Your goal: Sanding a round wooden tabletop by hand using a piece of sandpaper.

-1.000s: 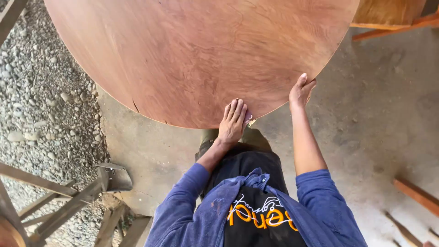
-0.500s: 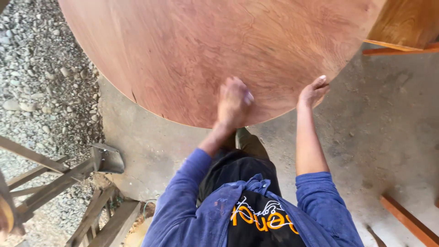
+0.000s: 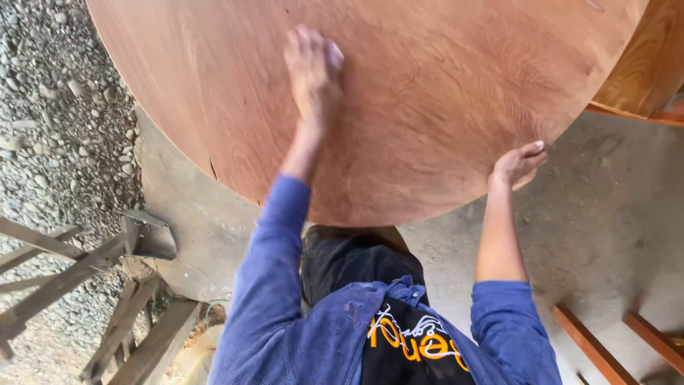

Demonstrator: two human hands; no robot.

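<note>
Large round wooden tabletop (image 3: 427, 93), reddish-brown, smooth, wavy grain visible, small dark crack at its lower-left edge. It filled the upper part of the view, above the concrete floor (image 3: 605, 235), curved edge running just in front of the person's legs. What carried it was not visible.

Left hand (image 3: 312, 71) lay flat on the tabletop face, well inside the edge, fingers together and stretched out, palm down; blurred, so cannot tell if anything was under it. No grip closed there, just an open flat hand pressed on the wood.

Right hand (image 3: 519, 164) was at the tabletop's lower-right rim, fingers curled around the edge, thumb on the top side. Grip pinched the rim itself. So the tabletop sat under the left hand and inside the right hand's grip at the edge.

Both arms in blue sleeves (image 3: 274, 242), right one pushed up past the elbow.

Left of the tabletop: gravel (image 3: 50, 128) and a grey wooden frame (image 3: 71, 271) with a metal bracket (image 3: 149, 235). Right of the tabletop: another orange-brown wood piece (image 3: 641, 64), touching or just beside it, cannot tell. Below right of the tabletop: reddish wooden slats (image 3: 591, 342) on the floor.
</note>
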